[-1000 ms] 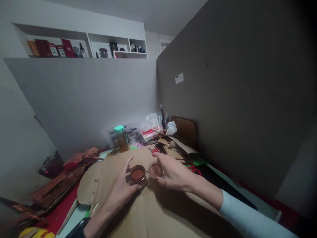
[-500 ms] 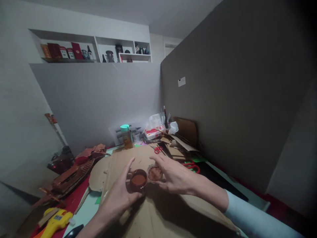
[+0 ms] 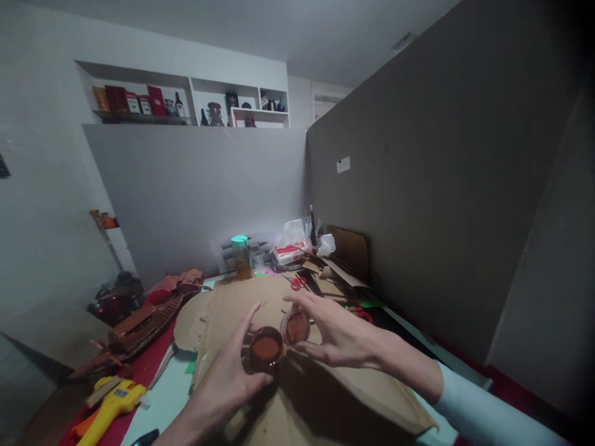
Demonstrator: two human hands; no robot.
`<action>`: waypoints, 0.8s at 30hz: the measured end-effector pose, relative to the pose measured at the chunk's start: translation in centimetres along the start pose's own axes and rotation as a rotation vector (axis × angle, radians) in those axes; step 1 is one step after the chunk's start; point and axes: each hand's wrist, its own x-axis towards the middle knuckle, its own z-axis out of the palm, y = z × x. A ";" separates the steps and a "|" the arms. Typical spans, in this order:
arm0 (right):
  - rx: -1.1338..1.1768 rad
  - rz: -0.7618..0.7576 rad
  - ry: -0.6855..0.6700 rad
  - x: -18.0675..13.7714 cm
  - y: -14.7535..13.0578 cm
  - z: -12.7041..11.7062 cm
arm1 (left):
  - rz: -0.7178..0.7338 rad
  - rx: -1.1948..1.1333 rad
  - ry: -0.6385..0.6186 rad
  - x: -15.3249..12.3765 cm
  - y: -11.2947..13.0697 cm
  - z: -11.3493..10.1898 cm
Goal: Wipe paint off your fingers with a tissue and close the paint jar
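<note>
Left hand [image 3: 223, 387] curled round dark jar [image 3: 266, 349] of reddish-brown stuff, grip grasping it from left side. Right hand [image 3: 341, 337] held small clear lid-like dish [image 3: 296, 327] tilted, rim touching jar's far edge, fingers pinching it. Both sat over cardboard sheet [image 3: 325, 384] on table. Jar already open, contents exposed; dish carried smear of same brown. Whether stuff was going in or out, cannot tell. Red scissors [image 3: 297, 282] beyond hands, teal-capped bottle [image 3: 242, 257] farther back, yellow glue gun [image 3: 111, 402] well apart at left.
</note>
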 end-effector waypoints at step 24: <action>-0.027 -0.198 -0.332 4.0 -4.8 -2.1 | 0.009 -0.165 0.018 0.4 -1.6 1.0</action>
